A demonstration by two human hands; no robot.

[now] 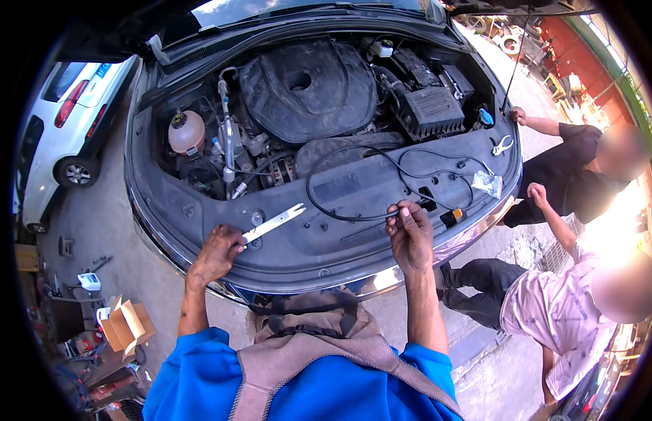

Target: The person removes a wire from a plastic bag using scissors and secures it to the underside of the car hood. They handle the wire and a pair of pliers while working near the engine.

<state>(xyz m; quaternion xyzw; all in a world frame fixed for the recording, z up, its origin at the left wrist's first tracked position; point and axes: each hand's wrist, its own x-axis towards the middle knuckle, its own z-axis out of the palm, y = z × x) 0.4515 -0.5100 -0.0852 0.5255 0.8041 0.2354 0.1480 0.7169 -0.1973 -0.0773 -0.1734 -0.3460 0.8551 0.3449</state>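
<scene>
My left hand [219, 254] grips one end of a flat, pale metal trim tool [274, 223] with a forked tip, held over the front panel [298, 261] of the open engine bay. Between the fingertips of my right hand [413, 237], a black cable [311, 188] is pinched near its end. It loops across the panel to the right. Beside it lie a small clear plastic bag [487, 184], a pair of metal pliers or scissors [502, 145] and an orange-and-black piece [452, 217].
The black engine cover [306, 88], a coolant tank [186, 133] and a black air-filter box [431, 112] fill the bay. Two people stand at the right, one with a hand [519, 116] by the car's edge. At left are a white car [66, 133] and an open cardboard box [127, 326].
</scene>
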